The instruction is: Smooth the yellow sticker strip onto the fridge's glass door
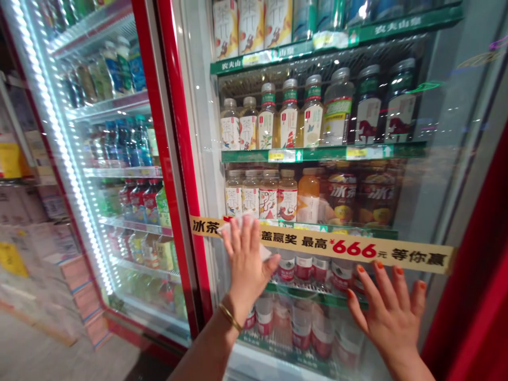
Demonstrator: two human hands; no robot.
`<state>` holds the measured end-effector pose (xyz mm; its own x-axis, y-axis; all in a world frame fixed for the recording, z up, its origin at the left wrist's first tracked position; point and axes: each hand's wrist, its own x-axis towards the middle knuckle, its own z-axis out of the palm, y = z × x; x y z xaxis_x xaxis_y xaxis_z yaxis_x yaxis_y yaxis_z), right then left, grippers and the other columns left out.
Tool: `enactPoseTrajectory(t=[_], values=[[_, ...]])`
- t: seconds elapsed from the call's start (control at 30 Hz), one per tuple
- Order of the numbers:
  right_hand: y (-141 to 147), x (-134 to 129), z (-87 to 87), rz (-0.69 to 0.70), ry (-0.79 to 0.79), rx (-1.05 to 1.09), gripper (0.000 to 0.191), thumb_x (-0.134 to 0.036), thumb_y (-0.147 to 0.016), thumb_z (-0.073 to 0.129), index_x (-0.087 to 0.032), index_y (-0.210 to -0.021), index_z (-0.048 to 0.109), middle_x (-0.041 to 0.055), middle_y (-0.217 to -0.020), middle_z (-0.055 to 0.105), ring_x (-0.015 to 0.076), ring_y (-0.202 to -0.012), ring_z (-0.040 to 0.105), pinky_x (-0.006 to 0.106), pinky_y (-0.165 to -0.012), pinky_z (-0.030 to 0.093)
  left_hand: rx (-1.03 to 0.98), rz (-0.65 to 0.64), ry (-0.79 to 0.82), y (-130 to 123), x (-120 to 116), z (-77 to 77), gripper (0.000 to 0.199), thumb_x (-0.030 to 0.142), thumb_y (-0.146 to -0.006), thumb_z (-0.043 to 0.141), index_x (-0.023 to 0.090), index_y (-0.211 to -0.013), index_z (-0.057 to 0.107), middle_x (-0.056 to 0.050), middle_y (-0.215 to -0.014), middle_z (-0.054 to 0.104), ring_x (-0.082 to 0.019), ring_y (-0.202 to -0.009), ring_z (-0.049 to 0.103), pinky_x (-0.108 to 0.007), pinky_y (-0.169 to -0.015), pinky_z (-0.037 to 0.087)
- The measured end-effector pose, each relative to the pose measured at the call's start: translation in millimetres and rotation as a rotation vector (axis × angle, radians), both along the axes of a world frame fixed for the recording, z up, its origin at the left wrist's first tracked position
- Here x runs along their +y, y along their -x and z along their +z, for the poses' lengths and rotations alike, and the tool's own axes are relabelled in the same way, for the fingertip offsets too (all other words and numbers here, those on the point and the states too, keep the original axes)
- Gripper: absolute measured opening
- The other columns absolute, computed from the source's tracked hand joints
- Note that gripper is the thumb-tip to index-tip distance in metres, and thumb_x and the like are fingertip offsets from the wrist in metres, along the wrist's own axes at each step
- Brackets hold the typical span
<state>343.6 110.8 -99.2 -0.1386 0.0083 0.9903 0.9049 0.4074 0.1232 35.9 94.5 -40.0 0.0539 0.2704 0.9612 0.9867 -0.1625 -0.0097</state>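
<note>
My left hand (pixel 246 264) lies flat on a white tissue (pixel 265 252), holding it against the glass door (pixel 400 211) of a drinks fridge. The tissue shows above the fingertips and beside the thumb, over the left part of a beige promotional strip (pixel 317 244) stuck across the glass. Lower right, my right hand (pixel 389 307) holds nothing, its orange-nailed fingers spread just below the strip. Whether its fingertips touch the glass, I cannot tell. A gold bracelet (pixel 230 316) circles my left wrist.
Bottled drinks (pixel 289 114) stand on green-edged shelves behind the glass. A red door frame (pixel 174 106) separates this fridge from another lit one (pixel 130 172) on the left. Stacked boxes (pixel 85 296) rest on the floor at far left. A red panel (pixel 472 296) borders the right side.
</note>
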Motion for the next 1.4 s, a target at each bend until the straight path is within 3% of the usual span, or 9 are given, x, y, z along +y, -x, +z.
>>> enactPoseTrajectory(t=[0.17,0.3,0.43,0.57,0.67,0.9,1.03,1.17,1.4], values=[[0,0,-0.2,0.005,0.005,0.008,0.073,-0.048,-0.107,0.059,-0.035,-0.173,0.033,-0.0048,-0.182,0.028,0.0265,-0.171,0.023,0.053,-0.143,0.008,0.337,-0.002,-0.015,21,-13,-58.8,0.090,0.078,-0.104,0.031,0.027,-0.177,0.016,-0.001,-0.184,0.023,-0.028,-0.174,0.001,-0.053,-0.143,-0.004],[-1,1,-1.8,0.013,0.004,0.011,0.074,-0.049,-0.105,0.060,-0.035,-0.173,0.034,-0.0046,-0.181,0.029,0.0274,-0.171,0.025,0.054,-0.143,0.009,-0.148,0.081,0.009,62,-3,-0.6,0.086,0.064,-0.109,0.030,0.022,-0.177,0.000,-0.012,-0.186,0.007,-0.035,-0.173,-0.008,-0.071,-0.139,0.002],[-1,1,-2.8,0.017,0.001,0.023,0.073,-0.050,-0.105,0.060,-0.035,-0.173,0.035,-0.0041,-0.181,0.031,0.0269,-0.171,0.025,0.053,-0.143,0.009,-0.188,0.056,-0.023,30,7,52.8,0.096,0.078,-0.104,0.028,0.026,-0.177,-0.003,-0.011,-0.187,0.005,-0.040,-0.173,-0.005,-0.078,-0.136,0.004],[0,1,-1.7,0.024,0.000,0.020,0.072,-0.050,-0.106,0.059,-0.035,-0.173,0.035,-0.0041,-0.181,0.030,0.0261,-0.171,0.024,0.053,-0.143,0.009,0.379,-0.029,0.039,-1,2,5.8,0.105,0.092,-0.093,0.042,0.032,-0.176,0.022,-0.002,-0.183,0.027,-0.034,-0.174,-0.002,-0.063,-0.143,0.001],[0,4,-0.9,0.014,-0.013,0.008,0.073,-0.049,-0.106,0.058,-0.034,-0.173,0.034,-0.0038,-0.182,0.028,0.0258,-0.171,0.023,0.053,-0.143,0.007,0.530,-0.058,0.058,29,-5,-15.5,0.099,0.089,-0.092,0.050,0.038,-0.174,0.027,0.001,-0.179,0.038,-0.031,-0.174,0.001,-0.061,-0.143,-0.001],[-1,-1,-4.0,0.047,0.018,0.032,0.082,-0.041,-0.100,0.067,-0.039,-0.174,0.031,-0.0019,-0.181,0.034,0.0319,-0.168,0.031,0.058,-0.141,0.010,-0.130,0.018,-0.027,61,8,94.7,0.096,0.080,-0.102,0.036,0.032,-0.177,-0.003,-0.009,-0.187,0.005,-0.038,-0.173,-0.008,-0.074,-0.137,-0.003],[-2,-13,19.8,0.119,0.098,0.073,0.080,-0.042,-0.099,0.068,-0.048,-0.171,0.034,-0.0040,-0.178,0.042,0.0336,-0.160,0.045,0.059,-0.140,0.014,0.319,-0.103,0.074,29,5,52.7,0.114,0.093,-0.086,0.054,0.038,-0.177,0.011,-0.004,-0.183,0.028,-0.039,-0.173,0.005,-0.069,-0.140,0.001],[-13,-4,70.6,-0.030,0.025,0.002,0.092,-0.048,-0.096,0.071,-0.044,-0.175,0.025,-0.0002,-0.185,0.023,0.0415,-0.166,0.031,0.065,-0.138,0.011,0.759,-0.161,0.233,60,-2,20.4,0.095,0.087,-0.087,0.063,0.052,-0.169,0.031,0.006,-0.173,0.047,-0.030,-0.171,0.023,-0.056,-0.144,0.002],[-27,20,101.7,-0.102,-0.008,-0.046,0.090,-0.052,-0.100,0.064,-0.033,-0.177,0.021,0.0038,-0.187,0.012,0.0371,-0.172,0.016,0.065,-0.139,0.009,0.060,-0.066,-0.006,68,9,175.5,0.092,0.080,-0.101,0.039,0.041,-0.176,0.005,-0.003,-0.187,0.007,-0.037,-0.173,-0.009,-0.073,-0.137,-0.007]])
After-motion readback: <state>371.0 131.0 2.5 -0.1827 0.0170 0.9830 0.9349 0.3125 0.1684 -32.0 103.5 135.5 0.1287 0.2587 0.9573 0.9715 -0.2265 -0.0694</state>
